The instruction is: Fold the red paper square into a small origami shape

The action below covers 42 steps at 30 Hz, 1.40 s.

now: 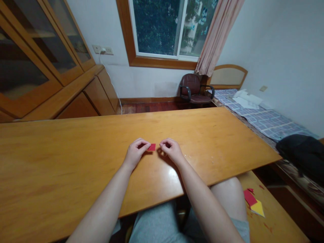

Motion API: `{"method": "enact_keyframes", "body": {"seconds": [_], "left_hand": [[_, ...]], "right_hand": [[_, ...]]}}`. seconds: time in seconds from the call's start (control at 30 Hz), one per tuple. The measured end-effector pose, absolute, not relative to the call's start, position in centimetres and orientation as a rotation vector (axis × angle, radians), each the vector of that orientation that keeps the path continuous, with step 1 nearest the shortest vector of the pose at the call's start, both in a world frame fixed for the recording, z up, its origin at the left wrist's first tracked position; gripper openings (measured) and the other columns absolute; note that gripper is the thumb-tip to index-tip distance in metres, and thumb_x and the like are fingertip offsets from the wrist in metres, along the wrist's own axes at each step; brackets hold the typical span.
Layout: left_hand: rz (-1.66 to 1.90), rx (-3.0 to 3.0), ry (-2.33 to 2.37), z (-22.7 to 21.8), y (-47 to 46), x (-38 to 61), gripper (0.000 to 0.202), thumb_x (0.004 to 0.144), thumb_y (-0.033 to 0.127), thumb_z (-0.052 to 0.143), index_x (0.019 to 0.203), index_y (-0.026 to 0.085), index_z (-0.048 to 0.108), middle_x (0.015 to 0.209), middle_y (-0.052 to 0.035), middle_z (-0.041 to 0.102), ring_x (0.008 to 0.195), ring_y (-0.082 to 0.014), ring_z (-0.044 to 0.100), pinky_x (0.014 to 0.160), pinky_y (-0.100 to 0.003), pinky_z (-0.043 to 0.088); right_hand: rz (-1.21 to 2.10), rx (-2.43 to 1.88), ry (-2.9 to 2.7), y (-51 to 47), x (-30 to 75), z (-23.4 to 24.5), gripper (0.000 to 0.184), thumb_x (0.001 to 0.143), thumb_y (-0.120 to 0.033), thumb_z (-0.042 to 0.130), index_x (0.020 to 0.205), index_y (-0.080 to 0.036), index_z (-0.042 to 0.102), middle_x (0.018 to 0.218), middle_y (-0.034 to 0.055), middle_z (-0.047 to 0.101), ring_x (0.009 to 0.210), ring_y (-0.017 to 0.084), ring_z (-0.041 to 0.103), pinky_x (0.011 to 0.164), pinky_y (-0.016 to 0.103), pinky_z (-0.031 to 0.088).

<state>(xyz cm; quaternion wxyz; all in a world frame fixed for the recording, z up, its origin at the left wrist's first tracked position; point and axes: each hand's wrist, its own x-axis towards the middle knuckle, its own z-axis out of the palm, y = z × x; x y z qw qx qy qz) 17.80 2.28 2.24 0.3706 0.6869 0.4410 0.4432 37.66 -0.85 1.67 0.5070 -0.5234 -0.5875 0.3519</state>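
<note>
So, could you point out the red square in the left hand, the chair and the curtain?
Red square (152, 147): head view, on its uncovered face.
Chair (193, 87): head view, on its backrest.
Curtain (219, 37): head view, midway down its folds.

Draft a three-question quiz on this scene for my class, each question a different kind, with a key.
1. Which hand holds the small red square?
2. True or false: the yellow piece lies on the bed.
3. Fill in the missing word: a pink ______ hangs beside the window.

Key
1. The left hand, pinching it at the fingertips.
2. False. It lies on the lower wooden surface beside the person's right leg, next to a larger red piece.
3. Curtain.
</note>
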Motion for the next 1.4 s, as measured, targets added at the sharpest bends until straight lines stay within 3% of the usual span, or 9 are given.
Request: {"method": "enact_keyframes", "body": {"seconds": [0.2,0.57,0.93,1.4], "left_hand": [[1.135,1.744,1.132,2.48,2.26,17.92,0.016,0.079,0.032,0.066,0.071,0.018,0.069,0.074,-0.0015,0.063,0.075,-0.0168,0.059,0.073,-0.029,0.045],[1.007,1.916,1.106,2.43,2.00,18.21,0.019,0.084,0.036,0.063,0.077,0.019,0.068,0.078,-0.0021,0.064,0.076,-0.0168,0.059,0.071,-0.027,0.044],[0.996,2.031,1.061,3.13,1.56,18.63,0.019,0.086,0.037,0.062,0.079,0.020,0.069,0.081,-0.0034,0.065,0.079,-0.0176,0.061,0.072,-0.028,0.047],[1.077,1.954,1.126,2.64,1.84,18.32,0.017,0.084,0.032,0.063,0.075,0.019,0.068,0.078,-0.0028,0.065,0.075,-0.0165,0.060,0.071,-0.027,0.047]], "right_hand": [[0.794,-1.233,-1.564,-0.91,37.53,1.98,0.014,0.087,-0.027,0.064,0.091,-0.019,0.074,0.082,0.0035,0.069,0.076,0.015,0.061,0.071,0.027,0.046],[0.717,-1.200,-1.574,-1.05,37.58,2.15,0.007,0.085,-0.021,0.066,0.082,-0.018,0.072,0.075,0.0009,0.062,0.071,0.014,0.056,0.067,0.026,0.042],[0.623,-1.201,-1.710,-1.35,37.35,2.38,0.006,0.085,-0.023,0.068,0.082,-0.021,0.072,0.080,0.0021,0.056,0.085,0.017,0.054,0.081,0.032,0.044],[0.662,-1.204,-1.658,-1.37,37.32,2.46,0.007,0.083,-0.019,0.066,0.079,-0.019,0.071,0.079,0.0015,0.056,0.079,0.016,0.055,0.074,0.028,0.045]]}}
